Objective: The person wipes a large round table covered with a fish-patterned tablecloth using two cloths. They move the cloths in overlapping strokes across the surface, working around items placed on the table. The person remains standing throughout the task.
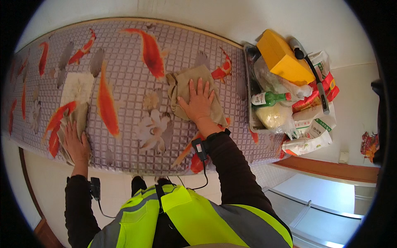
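My right hand [199,102] lies flat, fingers spread, on a crumpled tan cloth [182,80] near the middle of the table [128,74]. The table wears a grey grid-pattern cover printed with orange fish and pale flowers. My left hand [75,141] presses flat on a second tan cloth [78,115] at the table's near left edge. Both forearms are in black sleeves, each with a small black device and cable at the wrist. A yellow high-visibility vest [186,215] fills the bottom of the view.
At the table's right end a metal tray [249,82] holds a yellow box [283,56], a green bottle [271,98], clear plastic bags and a black-handled tool [310,68]. Food packets [308,140] pile beside it. White floor surrounds the table; a wooden threshold [331,167] lies right.
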A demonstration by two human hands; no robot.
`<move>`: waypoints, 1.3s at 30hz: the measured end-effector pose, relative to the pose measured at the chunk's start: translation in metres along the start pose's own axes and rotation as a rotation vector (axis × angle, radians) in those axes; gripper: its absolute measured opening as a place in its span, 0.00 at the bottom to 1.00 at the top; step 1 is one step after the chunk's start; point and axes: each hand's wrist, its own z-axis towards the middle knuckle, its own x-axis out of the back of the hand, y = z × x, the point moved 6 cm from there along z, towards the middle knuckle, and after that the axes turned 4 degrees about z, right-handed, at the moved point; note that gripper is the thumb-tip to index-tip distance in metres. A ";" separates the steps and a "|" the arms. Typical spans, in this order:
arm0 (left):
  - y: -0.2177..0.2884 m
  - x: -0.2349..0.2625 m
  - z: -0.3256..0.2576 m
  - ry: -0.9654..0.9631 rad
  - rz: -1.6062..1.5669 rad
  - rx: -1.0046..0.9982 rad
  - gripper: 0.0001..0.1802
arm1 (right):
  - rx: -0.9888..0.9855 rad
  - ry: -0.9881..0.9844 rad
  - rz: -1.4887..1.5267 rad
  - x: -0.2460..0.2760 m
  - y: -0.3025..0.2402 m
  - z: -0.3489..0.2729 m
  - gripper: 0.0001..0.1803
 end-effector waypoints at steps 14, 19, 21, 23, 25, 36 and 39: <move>-0.003 -0.002 0.001 -0.068 -0.008 0.012 0.32 | -0.092 0.030 -0.059 -0.004 0.081 0.119 0.41; -0.003 -0.001 0.000 -0.058 -0.019 -0.005 0.32 | -0.111 0.053 -0.094 0.000 0.109 0.150 0.41; -0.003 -0.001 0.001 -0.053 -0.025 -0.011 0.32 | -0.144 0.036 -0.114 0.001 0.125 0.162 0.41; -0.005 -0.001 0.001 -0.072 -0.059 0.001 0.31 | -0.170 0.028 -0.094 0.005 0.142 0.170 0.40; -0.004 0.001 0.000 -0.042 -0.034 -0.031 0.31 | -0.197 0.023 -0.077 0.007 0.156 0.173 0.39; -0.009 -0.006 0.001 -0.018 -0.034 -0.029 0.30 | -0.287 0.199 -0.082 0.010 0.189 0.096 0.32; -0.009 -0.006 -0.001 -0.012 -0.033 -0.019 0.30 | -0.269 0.234 -0.178 0.011 0.182 0.066 0.30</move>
